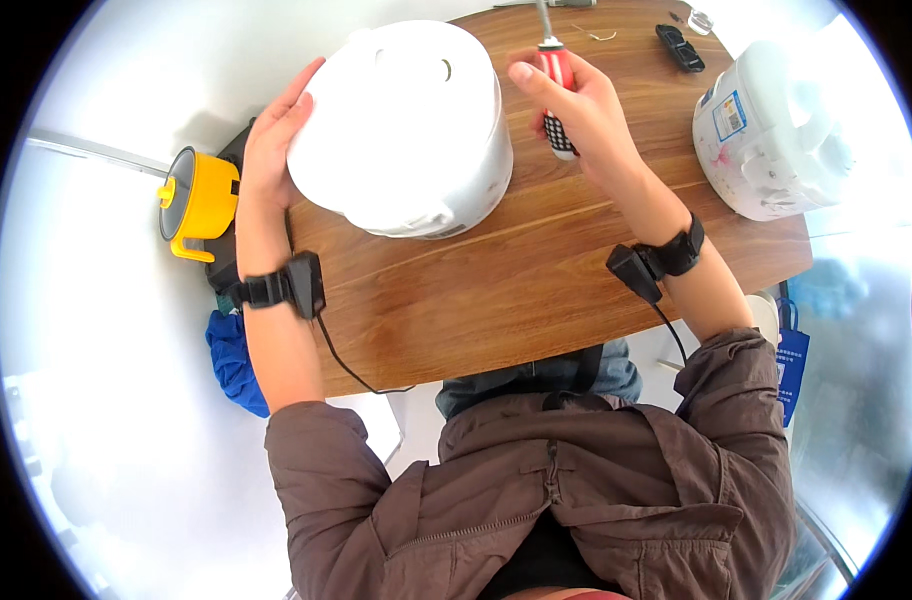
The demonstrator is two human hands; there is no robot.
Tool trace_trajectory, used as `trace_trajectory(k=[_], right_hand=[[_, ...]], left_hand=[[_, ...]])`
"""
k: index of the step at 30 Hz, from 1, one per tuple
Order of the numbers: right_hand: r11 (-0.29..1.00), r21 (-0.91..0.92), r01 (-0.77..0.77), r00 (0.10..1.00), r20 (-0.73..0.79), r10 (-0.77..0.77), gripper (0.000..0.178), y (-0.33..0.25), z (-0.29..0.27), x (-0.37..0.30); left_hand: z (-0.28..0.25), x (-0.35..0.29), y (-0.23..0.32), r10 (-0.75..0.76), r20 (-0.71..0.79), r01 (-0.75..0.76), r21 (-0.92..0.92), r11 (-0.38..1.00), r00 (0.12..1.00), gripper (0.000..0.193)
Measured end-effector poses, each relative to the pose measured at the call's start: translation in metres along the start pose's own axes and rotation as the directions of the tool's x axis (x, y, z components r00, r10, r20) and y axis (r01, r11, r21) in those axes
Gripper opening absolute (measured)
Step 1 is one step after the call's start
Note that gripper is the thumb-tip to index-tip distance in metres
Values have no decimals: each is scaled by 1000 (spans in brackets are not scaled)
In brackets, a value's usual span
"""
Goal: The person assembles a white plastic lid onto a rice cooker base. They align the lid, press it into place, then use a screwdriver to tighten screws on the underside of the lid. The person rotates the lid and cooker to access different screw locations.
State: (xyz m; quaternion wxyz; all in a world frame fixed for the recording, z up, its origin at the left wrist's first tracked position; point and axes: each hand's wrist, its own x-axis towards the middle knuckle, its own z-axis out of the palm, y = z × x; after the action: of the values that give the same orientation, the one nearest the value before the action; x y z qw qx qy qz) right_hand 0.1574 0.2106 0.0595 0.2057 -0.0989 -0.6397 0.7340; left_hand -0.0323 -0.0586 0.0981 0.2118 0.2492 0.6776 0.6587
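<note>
A white rounded rice cooker [406, 140] is on the wooden table in front of me, tilted, its glossy surface washed out by glare. My left hand [274, 145] steadies its left side, fingers pressed along the wall near the far end. To the right of the cooker, my right hand [594, 108] grips a screwdriver [556, 68] by its red, white and black handle. The metal shaft points away from me and runs toward the top edge, so its tip is cut off. Screwdriver and cooker are apart.
Another white rice cooker [766, 140] with a label stands at the table's right. Behind it lie a small black object [680, 48] and a clear item [700, 21]. A yellow pot [208, 195] sits left of the table, above blue cloth [234, 360]. A blue bag [792, 365] hangs at right.
</note>
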Motion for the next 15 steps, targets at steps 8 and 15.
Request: trace_trajectory(k=[8, 15], right_hand=[[976, -215, -5, 993, 111, 29, 49, -14, 32, 24], [999, -46, -23, 995, 98, 28, 59, 1, 36, 25]], left_hand=[[-10, 22, 2, 79, -133, 18, 606, 795, 988, 52], [-4, 23, 2, 175, -102, -26, 792, 610, 979, 57]])
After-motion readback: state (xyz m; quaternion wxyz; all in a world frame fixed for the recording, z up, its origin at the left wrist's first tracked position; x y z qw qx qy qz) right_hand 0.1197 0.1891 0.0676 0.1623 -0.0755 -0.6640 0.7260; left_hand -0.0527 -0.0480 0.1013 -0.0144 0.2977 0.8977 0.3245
